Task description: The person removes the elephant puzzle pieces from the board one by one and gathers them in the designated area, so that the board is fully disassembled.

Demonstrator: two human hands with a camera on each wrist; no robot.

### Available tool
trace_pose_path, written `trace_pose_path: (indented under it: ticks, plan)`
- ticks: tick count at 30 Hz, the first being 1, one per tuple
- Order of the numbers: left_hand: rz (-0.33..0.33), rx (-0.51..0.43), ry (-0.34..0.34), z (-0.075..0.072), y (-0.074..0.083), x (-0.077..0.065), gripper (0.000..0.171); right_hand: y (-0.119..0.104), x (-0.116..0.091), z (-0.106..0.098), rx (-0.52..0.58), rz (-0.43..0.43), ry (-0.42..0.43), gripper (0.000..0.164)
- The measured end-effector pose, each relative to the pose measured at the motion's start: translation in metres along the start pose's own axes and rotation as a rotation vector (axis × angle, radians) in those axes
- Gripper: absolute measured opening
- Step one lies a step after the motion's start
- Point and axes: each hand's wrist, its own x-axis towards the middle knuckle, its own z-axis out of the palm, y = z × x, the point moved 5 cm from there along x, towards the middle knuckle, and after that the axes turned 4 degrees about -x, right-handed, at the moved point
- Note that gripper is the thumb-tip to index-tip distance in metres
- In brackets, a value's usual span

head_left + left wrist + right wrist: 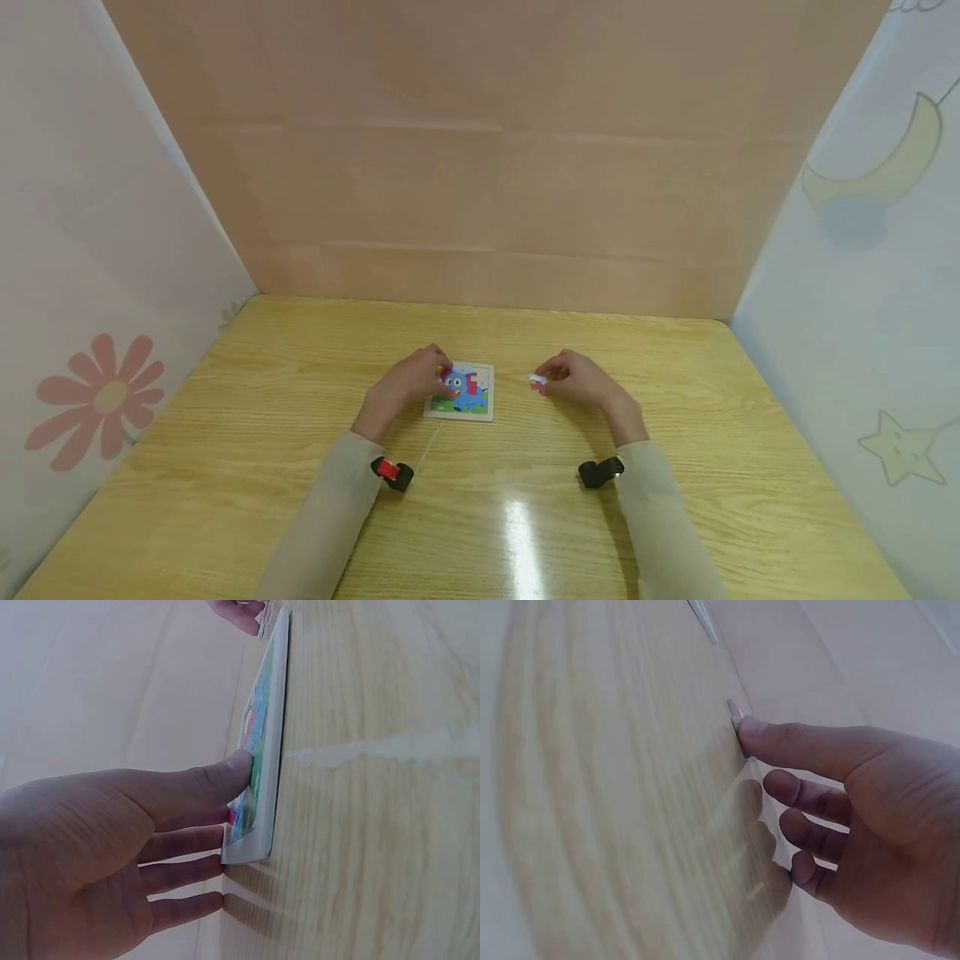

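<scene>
Flat on the table (675,375), just left of centre, lay the picture puzzle (468,400); the left hand (408,382), fingers spread, rested on its left side, while the right hand (588,382), off to its right, pinched a pink-and-white piece (537,381).

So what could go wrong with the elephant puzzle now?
The small loose piece might slip, since only the fingertips of the right hand hold it. The puzzle could slide on the smooth-looking table if the left hand at its edge pushes. And the left thumb, resting on the picture, might nudge pieces out of line.
</scene>
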Motion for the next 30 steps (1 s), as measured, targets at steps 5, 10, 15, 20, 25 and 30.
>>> trace_pose_path:
  ticks: [5,10,15,20,25,30]
  plan:
    - [0.008,0.009,0.003,-0.001,0.000,0.000,0.052,0.009,0.001,-0.006,0.003,0.011,0.037,0.028]
    - [0.019,0.020,0.011,-0.002,0.000,0.000,0.052,0.016,-0.001,-0.011,-0.008,0.032,0.058,0.028]
    - [0.030,0.038,0.017,-0.002,0.000,0.002,0.052,0.019,-0.002,-0.014,-0.020,0.033,0.058,0.030]
    - [0.040,0.053,0.025,0.001,-0.001,0.005,0.052,0.021,-0.004,-0.015,-0.024,0.043,0.062,0.030]
    - [0.036,0.056,0.022,0.002,0.001,0.005,0.052,0.020,-0.005,-0.016,-0.022,0.043,0.071,0.031]
    - [0.037,0.060,0.022,0.002,0.002,0.007,0.052,0.014,-0.007,-0.021,-0.013,0.050,0.088,0.031]
